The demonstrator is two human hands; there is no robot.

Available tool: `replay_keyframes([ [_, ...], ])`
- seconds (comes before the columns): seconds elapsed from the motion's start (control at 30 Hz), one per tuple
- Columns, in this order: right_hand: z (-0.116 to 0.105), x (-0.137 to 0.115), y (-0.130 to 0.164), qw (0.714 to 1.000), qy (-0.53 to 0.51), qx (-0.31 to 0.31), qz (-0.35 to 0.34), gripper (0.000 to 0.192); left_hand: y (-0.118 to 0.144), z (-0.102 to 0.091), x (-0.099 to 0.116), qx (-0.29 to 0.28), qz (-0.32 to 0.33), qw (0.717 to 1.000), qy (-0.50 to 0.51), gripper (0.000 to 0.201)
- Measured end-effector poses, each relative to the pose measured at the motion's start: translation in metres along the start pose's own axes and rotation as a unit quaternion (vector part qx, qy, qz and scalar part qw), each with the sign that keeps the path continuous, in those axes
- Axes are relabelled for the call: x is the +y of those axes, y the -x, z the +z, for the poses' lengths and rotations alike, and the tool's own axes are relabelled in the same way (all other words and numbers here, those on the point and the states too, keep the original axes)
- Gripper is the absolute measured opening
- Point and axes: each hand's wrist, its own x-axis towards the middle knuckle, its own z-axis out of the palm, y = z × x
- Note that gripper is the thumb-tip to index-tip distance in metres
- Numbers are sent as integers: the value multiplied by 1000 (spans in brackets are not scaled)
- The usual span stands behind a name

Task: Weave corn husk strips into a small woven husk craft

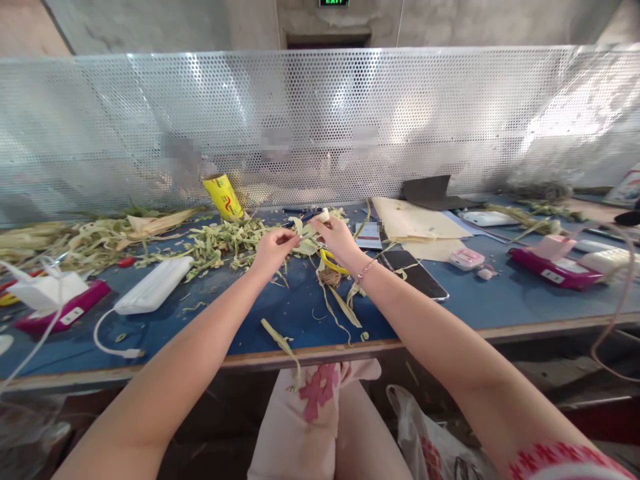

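Note:
Over the middle of the table, my left hand (pixel 277 248) is closed in a pinch, its fingertips at the edge of a pale green husk strip (pixel 307 245). Close beside it my right hand (pixel 336 235) is closed around a small cream-coloured piece of rolled husk (pixel 324 215) that sticks up above the fingers. Part of what both hands grip is hidden by the fingers. Just under my right hand lie a yellow loop-shaped handle (pixel 334 264) and a small brown bundle of twine (pixel 330 277). A heap of husk scraps (pixel 220 241) spreads to the left.
A yellow tube (pixel 223 197) leans behind the scraps, before a perforated metal screen (pixel 320 120). A white power bank (pixel 155 285) lies left; a dark phone (pixel 417 275) and cream paper (pixel 417 219) lie right. Magenta power strips (pixel 555 268) with cables flank both sides.

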Motion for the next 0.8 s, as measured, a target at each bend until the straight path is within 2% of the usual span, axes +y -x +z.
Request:
replay_keyframes([
  [0.13, -5, -4, 2, 985, 112, 13, -127, 12, 1, -1, -1, -20, 7, 1000, -14, 20],
  [0.33, -6, -7, 8, 938, 220, 31, -266, 14, 3, 2, 2, -50, 23, 993, -105, 18],
  [0.57, 1, -8, 15, 937, 235, -50, -252, 15, 7, 5, 12, -44, 54, 986, -154, 12],
  [0.67, 3, -8, 16, 937, 239, -86, -239, 16, 8, 4, 14, -57, 54, 993, -93, 8],
  [0.8, 1, -7, 16, 948, 212, -105, -211, 20, 8, 5, 9, -60, 40, 997, -23, 16],
])
